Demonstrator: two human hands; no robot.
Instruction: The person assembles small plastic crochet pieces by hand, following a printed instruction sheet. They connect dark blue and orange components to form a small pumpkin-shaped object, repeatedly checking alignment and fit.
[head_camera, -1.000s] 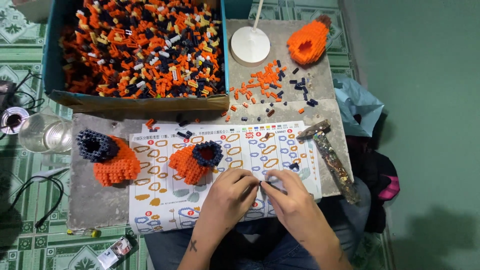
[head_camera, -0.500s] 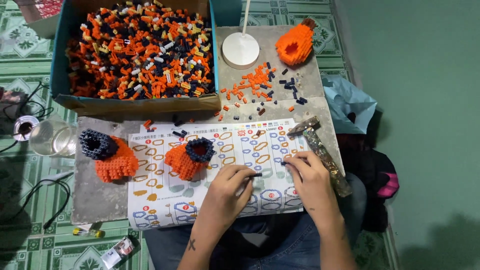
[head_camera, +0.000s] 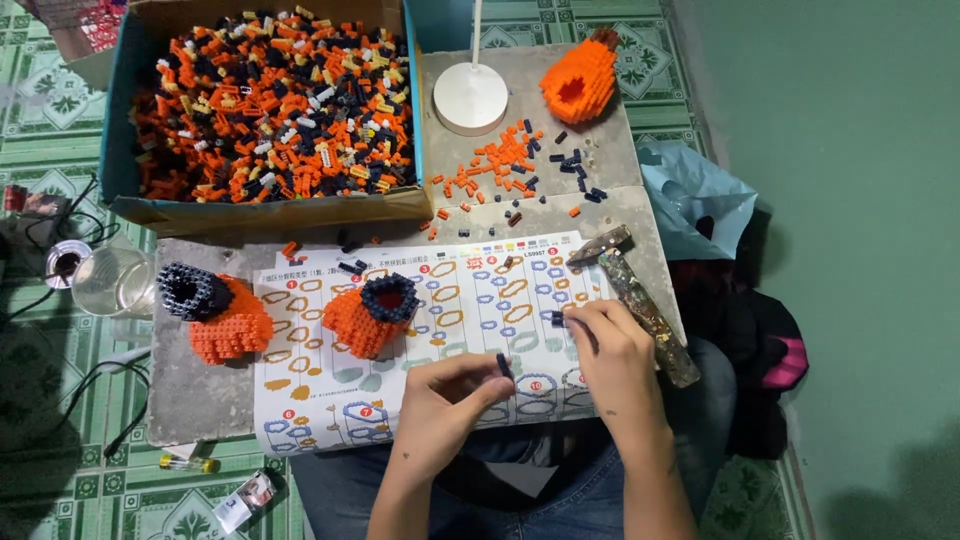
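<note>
Both hands pinch small dark bricks over the instruction sheet (head_camera: 400, 340): left hand (head_camera: 445, 400) grips one (head_camera: 503, 365) upright, right hand (head_camera: 610, 350) nips another (head_camera: 557, 319). Best kept low above the sheet, squarely aligned, well apart from the hammer (head_camera: 640, 300) and orange models (head_camera: 365, 315).

A grey stone slab (head_camera: 190, 395) serves as a low worktop on a floor of green patterned tiles (head_camera: 60, 130). To the slab's right rises a plain green wall (head_camera: 860, 200). A white round lamp base (head_camera: 470, 98) stands at the slab's far edge, and black cables (head_camera: 70, 400) trail over the tiles to its left.
</note>
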